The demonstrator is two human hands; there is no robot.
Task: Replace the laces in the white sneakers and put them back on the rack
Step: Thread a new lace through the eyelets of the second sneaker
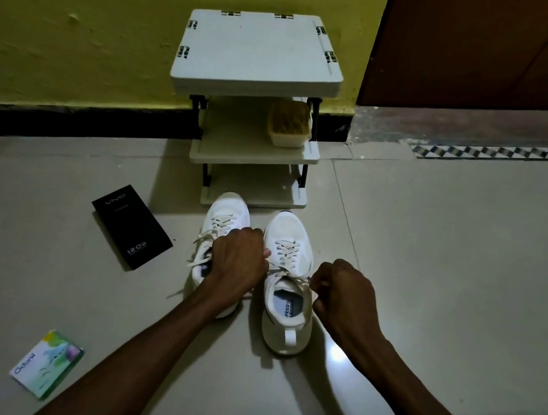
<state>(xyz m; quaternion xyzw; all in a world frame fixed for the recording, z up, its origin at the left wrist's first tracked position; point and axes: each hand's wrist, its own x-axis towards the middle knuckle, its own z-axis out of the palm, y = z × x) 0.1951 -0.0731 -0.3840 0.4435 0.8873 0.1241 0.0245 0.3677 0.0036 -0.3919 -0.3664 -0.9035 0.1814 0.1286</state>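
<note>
Two white sneakers stand side by side on the tiled floor, toes toward the rack. The left sneaker [226, 215] is partly hidden under my left hand [238, 261]; its loose cream laces trail out to the left. The right sneaker [287, 288] has cream laces [286, 252] crossed through its eyelets. My left hand holds one end of the right sneaker's lace beside its left side, fingers curled. My right hand [341, 291] pinches the other lace end at the shoe's right collar. The white three-shelf rack [257, 77] stands against the yellow wall just beyond the shoes.
A cream tub [289, 126] with a yellowish lid sits on the rack's middle shelf. A black phone box [132, 226] lies on the floor left of the shoes. A green and white Odonil packet [46, 364] lies at the near left. A brown door [491, 54] is at the back right.
</note>
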